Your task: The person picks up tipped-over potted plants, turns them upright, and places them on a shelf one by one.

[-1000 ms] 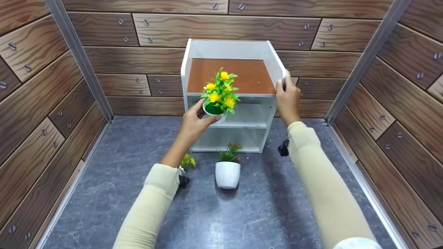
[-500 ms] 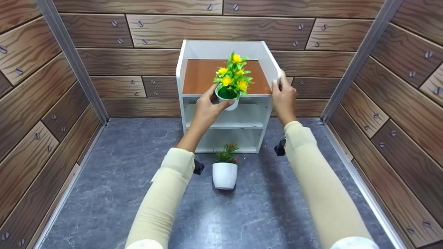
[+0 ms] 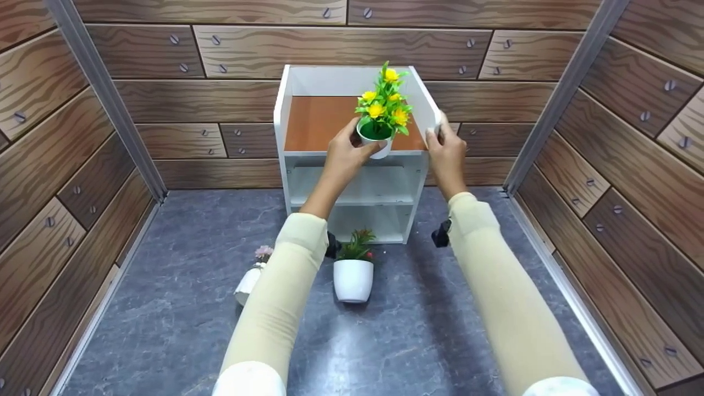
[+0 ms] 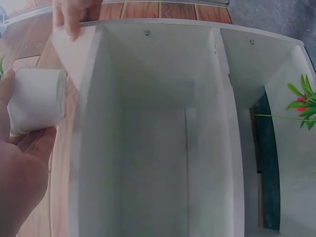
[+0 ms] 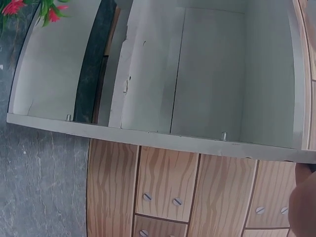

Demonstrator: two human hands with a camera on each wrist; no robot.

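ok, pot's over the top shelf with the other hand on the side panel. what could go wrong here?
1. The left hand holds the yellow-flower pot at the brown shelf's front edge; set there, it might tip off.
2. The right hand grips only the side panel; a bump could shift the unit.

The left hand (image 4: pixel 19 187) is gripping a white pot (image 4: pixel 37 101), its thumb and fingers curling round the pot's sides. The pot is lying just beside the front edge of a white shelf unit (image 4: pixel 153 123). Fingertips (image 4: pixel 69 15) are resting on the unit's corner. Green leaves with a red bloom (image 4: pixel 303 101) are showing at the right edge.
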